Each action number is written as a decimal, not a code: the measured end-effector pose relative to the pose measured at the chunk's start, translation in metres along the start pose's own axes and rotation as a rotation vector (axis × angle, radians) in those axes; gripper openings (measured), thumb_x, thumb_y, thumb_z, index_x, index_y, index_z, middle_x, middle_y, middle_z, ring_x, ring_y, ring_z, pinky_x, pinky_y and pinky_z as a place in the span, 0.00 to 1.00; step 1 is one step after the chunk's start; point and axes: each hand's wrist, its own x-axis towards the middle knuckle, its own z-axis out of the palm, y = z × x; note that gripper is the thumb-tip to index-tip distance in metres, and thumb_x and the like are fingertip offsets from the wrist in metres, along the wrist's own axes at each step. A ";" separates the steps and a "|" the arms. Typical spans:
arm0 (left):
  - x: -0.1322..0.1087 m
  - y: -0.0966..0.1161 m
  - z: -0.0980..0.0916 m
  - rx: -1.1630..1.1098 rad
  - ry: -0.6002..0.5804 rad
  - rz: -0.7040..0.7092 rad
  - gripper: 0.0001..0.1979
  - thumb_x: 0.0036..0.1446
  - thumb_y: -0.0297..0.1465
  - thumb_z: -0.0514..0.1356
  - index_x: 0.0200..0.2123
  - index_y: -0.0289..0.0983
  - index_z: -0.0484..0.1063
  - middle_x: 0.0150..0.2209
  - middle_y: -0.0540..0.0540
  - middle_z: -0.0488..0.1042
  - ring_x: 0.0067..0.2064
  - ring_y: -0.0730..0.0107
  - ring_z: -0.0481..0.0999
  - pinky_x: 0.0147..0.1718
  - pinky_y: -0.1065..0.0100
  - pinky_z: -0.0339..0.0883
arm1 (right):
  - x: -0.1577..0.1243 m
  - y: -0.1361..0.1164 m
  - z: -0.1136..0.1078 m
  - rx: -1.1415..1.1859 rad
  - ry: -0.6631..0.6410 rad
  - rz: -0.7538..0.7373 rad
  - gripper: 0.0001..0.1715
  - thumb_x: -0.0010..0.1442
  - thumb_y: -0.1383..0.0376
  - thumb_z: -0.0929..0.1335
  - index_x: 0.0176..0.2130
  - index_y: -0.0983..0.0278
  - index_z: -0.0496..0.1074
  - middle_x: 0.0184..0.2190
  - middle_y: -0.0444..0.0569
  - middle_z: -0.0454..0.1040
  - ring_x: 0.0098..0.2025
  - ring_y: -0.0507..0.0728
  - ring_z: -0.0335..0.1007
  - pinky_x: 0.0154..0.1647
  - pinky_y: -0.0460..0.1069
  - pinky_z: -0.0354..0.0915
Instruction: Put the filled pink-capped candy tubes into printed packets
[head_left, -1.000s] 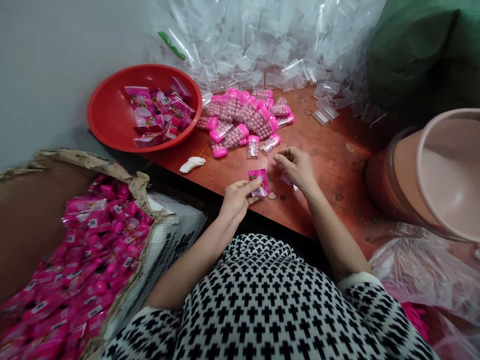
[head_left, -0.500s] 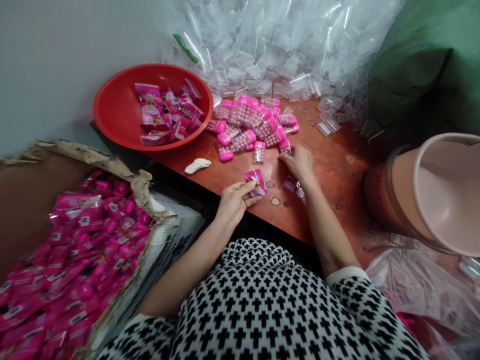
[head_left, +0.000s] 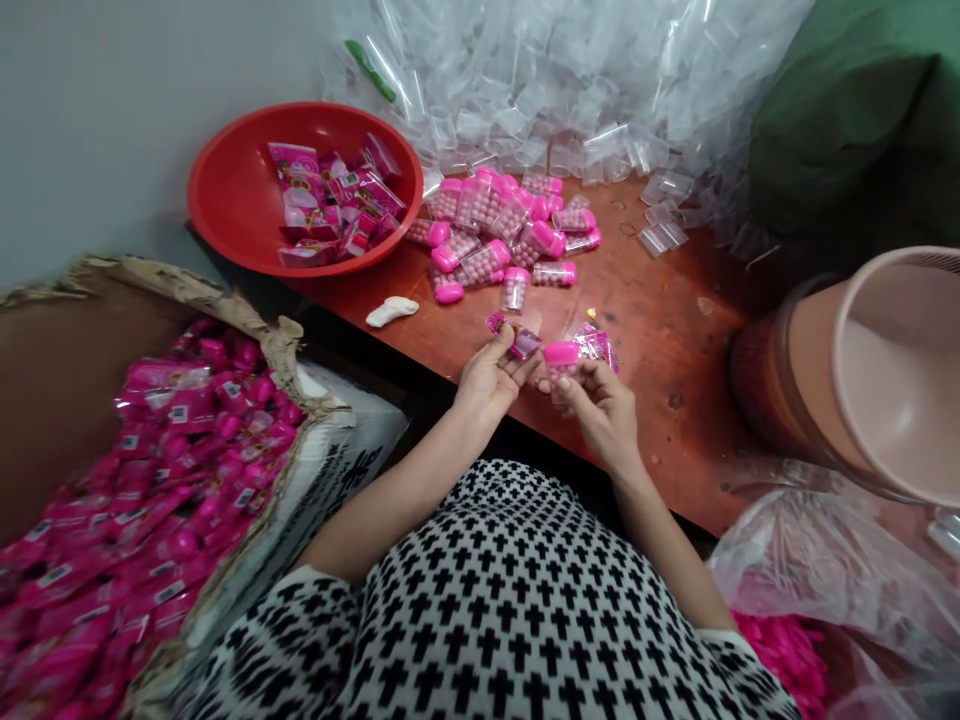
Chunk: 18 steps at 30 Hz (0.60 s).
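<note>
Between the thumb and fingers of my left hand [head_left: 487,385] is a small printed pink packet [head_left: 523,343], held over the table's front edge. My right hand [head_left: 609,415] grips a clear candy jar [head_left: 561,362] with a pink cap, close beside the packet. Another pink packet [head_left: 596,345] lies on the table just behind my right fingers. Farther back is a pile of capped jars [head_left: 487,215] filled with pale pink balls, and two more jars lie at its near side, one of them a clear jar [head_left: 514,290].
A red bowl [head_left: 225,215] with pink packets stands at the back left, near a white scrap [head_left: 392,311]. A torn carton [head_left: 322,425] full of pink packets is at left. Clear empty tubes [head_left: 525,110] heap behind. Pinkish tubs [head_left: 817,370] and a plastic bag [head_left: 817,560] are at right.
My right hand has taken a jar from the pile's near right side and brought it toward my left hand. The packet in my left hand has tilted.
</note>
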 end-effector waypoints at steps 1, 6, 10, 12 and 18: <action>-0.001 -0.002 0.002 -0.006 0.001 -0.001 0.05 0.55 0.23 0.66 0.30 0.33 0.72 0.27 0.49 0.78 0.29 0.73 0.79 0.39 0.69 0.76 | -0.004 0.003 0.003 -0.025 0.008 -0.012 0.16 0.57 0.55 0.72 0.42 0.61 0.72 0.30 0.44 0.78 0.27 0.50 0.72 0.26 0.45 0.68; -0.006 -0.010 0.009 -0.019 -0.035 -0.012 0.04 0.57 0.24 0.64 0.30 0.34 0.73 0.26 0.50 0.78 0.28 0.76 0.78 0.37 0.73 0.73 | -0.006 0.017 0.008 -0.106 0.083 -0.016 0.19 0.57 0.53 0.71 0.44 0.61 0.71 0.33 0.45 0.78 0.31 0.52 0.73 0.30 0.47 0.71; -0.009 -0.013 0.012 0.035 -0.076 -0.011 0.04 0.56 0.26 0.65 0.31 0.34 0.73 0.26 0.50 0.78 0.29 0.76 0.78 0.37 0.74 0.73 | -0.005 0.016 0.010 -0.013 0.076 0.021 0.18 0.57 0.54 0.72 0.43 0.62 0.70 0.29 0.43 0.77 0.27 0.50 0.73 0.27 0.46 0.70; -0.009 -0.014 0.012 0.085 -0.121 0.007 0.06 0.55 0.27 0.66 0.30 0.34 0.72 0.25 0.51 0.77 0.27 0.77 0.77 0.34 0.75 0.72 | -0.005 0.014 0.011 0.033 0.058 0.030 0.18 0.57 0.54 0.72 0.41 0.62 0.70 0.27 0.42 0.76 0.25 0.49 0.71 0.25 0.45 0.69; -0.007 -0.012 0.010 0.233 -0.233 0.112 0.11 0.51 0.29 0.70 0.27 0.33 0.70 0.25 0.51 0.76 0.26 0.79 0.76 0.29 0.77 0.69 | -0.001 0.018 0.014 0.029 0.079 -0.003 0.18 0.57 0.54 0.72 0.42 0.62 0.70 0.27 0.41 0.76 0.25 0.49 0.71 0.26 0.45 0.69</action>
